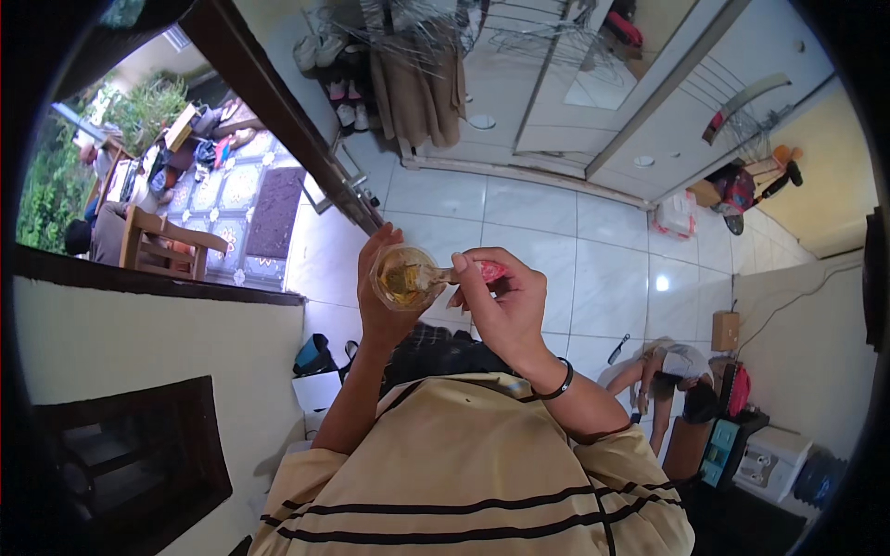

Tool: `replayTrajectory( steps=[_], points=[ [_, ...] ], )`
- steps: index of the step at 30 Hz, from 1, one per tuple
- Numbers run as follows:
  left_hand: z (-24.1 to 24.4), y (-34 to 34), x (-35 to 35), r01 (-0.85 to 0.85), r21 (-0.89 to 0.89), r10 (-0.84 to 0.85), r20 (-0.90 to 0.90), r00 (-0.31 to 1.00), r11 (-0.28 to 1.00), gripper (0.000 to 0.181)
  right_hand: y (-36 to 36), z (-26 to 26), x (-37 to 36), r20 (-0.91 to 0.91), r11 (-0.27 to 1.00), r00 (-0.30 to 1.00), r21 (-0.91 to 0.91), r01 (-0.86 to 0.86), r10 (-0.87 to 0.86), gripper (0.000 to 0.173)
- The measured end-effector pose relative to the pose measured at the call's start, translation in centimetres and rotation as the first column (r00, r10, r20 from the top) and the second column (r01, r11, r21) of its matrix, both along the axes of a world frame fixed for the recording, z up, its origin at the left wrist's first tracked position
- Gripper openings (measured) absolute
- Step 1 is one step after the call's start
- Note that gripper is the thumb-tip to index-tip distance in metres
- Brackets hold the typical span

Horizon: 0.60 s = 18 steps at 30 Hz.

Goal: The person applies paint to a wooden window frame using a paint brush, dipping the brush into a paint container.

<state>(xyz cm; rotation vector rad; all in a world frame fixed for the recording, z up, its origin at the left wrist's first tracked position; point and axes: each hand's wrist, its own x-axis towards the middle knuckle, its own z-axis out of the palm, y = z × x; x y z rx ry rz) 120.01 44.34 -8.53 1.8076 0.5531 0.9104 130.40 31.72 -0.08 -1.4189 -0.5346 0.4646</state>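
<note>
My left hand (381, 321) is wrapped around a clear cup (391, 286) that has yellowish, amber-coloured contents. From the other side, my right hand (513, 309) pinches a small utensil (443, 276) between thumb and fingers. Its broad, pale end lies over the cup's mouth; whether it is a brush or a spoon, I cannot tell. Something red (492, 271) shows within the right hand, at the utensil's handle end. Both hands are held in front of my chest, above the tiled floor. The cup's lower part is hidden by my left palm.
An open doorway (274, 236) at left leads to a patterned porch with a wooden chair (174, 233) and people. White wardrobe doors (500, 90) stand ahead. At right, a person (678, 368) bends low near a comb-like object (618, 349) and a water dispenser (770, 459).
</note>
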Motion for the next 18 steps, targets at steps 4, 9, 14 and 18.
replayTrajectory(
  steps=[4,9,14,18],
  points=[
    [-0.9,2.6,3.0,0.0,0.079,0.006,-0.083,0.997,0.997,0.07,2.3,-1.1,4.0,-0.026,0.999,0.999,-0.019,-0.039,0.039,0.016],
    [-2.4,5.6,7.0,-0.05,0.206,0.074,-0.109,0.991,0.977,0.07,5.7,-2.2,9.1,0.008,0.997,0.998,-0.021,-0.068,0.068,0.015],
    [-2.7,7.3,10.8,-0.111,0.165,0.137,-0.156,0.978,0.98,0.083,9.4,-2.7,13.9,0.013,0.991,0.991,-0.025,-0.131,0.132,0.015],
    [-4.3,10.0,13.6,-0.155,0.11,0.166,-0.093,0.982,0.982,0.086,12.4,-4.1,17.2,0.034,0.975,0.979,-0.108,-0.194,0.199,0.015]
  ],
)
